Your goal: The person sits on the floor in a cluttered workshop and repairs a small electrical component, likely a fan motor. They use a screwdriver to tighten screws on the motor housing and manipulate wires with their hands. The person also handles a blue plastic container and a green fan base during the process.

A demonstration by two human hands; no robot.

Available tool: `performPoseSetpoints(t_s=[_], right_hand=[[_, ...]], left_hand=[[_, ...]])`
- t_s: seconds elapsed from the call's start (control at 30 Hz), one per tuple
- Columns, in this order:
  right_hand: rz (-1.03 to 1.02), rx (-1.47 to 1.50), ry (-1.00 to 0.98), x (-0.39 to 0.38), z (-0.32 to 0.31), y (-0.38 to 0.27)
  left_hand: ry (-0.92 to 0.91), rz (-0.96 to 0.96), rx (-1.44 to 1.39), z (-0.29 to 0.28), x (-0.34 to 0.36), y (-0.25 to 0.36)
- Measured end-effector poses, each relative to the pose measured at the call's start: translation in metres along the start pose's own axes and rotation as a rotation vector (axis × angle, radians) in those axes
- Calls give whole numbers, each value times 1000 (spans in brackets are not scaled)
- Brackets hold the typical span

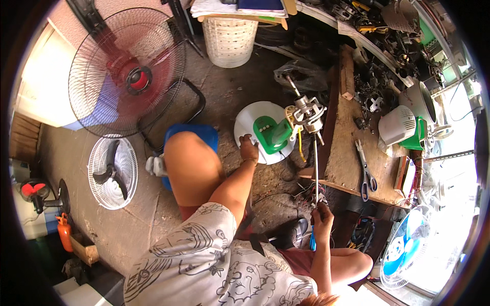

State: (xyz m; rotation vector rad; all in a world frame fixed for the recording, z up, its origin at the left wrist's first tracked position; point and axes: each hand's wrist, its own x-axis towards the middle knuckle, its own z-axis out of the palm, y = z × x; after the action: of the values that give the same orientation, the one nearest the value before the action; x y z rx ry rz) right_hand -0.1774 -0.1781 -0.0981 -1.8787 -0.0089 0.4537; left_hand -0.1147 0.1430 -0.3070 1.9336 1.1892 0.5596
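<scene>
My left hand (249,149) rests on the near-left rim of a round white fan base (246,118), its fingers apart. A green control panel (274,134) stands on that base. Beside the panel, a bare metal fan motor (308,114) has yellow wires (301,149) hanging from it and a shaft pointing up. Running from below the motor toward me is a long thin metal rod (316,171). Its near end meets my right hand (322,219), whose fingers are closed around it. What lies inside that grip is partly hidden.
At right, a wooden workbench (339,158) bears scissors (365,171), a white motor cover (397,125) and many metal parts. A large fan (138,79) stands at left, near a white fan grille (94,171). A white basket (229,43) is behind; a blue-bladed fan (406,245) stands right.
</scene>
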Motion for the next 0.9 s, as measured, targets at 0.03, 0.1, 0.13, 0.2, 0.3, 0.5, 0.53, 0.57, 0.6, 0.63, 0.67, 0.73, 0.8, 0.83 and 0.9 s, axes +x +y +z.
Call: performPoseSetpoints(t_s=[0.03, 0.1, 0.13, 0.2, 0.3, 0.5, 0.53, 0.57, 0.6, 0.63, 0.67, 0.73, 0.8, 0.83, 0.9], right_hand=[[28, -23, 11, -3, -1, -4], [25, -8, -4, -6, -3, -8], [21, 19, 18, -7, -2, -8], [24, 71, 59, -11, -1, -9], [32, 106, 100, -16, 0, -13], [27, 122, 67, -23, 0, -19], [27, 129, 74, -24, -2, -21], [33, 139, 93, -28, -4, -23], [32, 150, 93, -32, -5, -25], [35, 215, 112, -36, -9, -20], [26, 248, 64, -36, -16, -19], [-12, 298, -25, -42, -23, -36], [-119, 286, -74, -45, -17, -41], [-173, 279, -93, -49, -15, -42], [-51, -66, -191, -52, -18, -41]], left_hand=[[-67, 14, 70, 2, 6, -4], [-110, 89, 117, 11, 18, -9], [-150, 103, 66, 14, 24, -14], [-238, 121, -27, 18, 27, -23], [-207, 152, -8, 22, 24, -24], [-330, -411, -878, 24, 68, -7], [-505, -191, -844, 17, 68, 18], [-689, 31, -799, 1, 64, 55], [-793, 302, -488, -16, 68, 83], [-871, 570, -170, -30, 70, 107], [-877, 743, 25, -46, 71, 126], [-902, 764, -44, -51, 76, 136], [-916, 731, -114, -59, 74, 146], [-871, 717, -153, -57, 72, 143], [-792, 692, -229, -49, 64, 135]])
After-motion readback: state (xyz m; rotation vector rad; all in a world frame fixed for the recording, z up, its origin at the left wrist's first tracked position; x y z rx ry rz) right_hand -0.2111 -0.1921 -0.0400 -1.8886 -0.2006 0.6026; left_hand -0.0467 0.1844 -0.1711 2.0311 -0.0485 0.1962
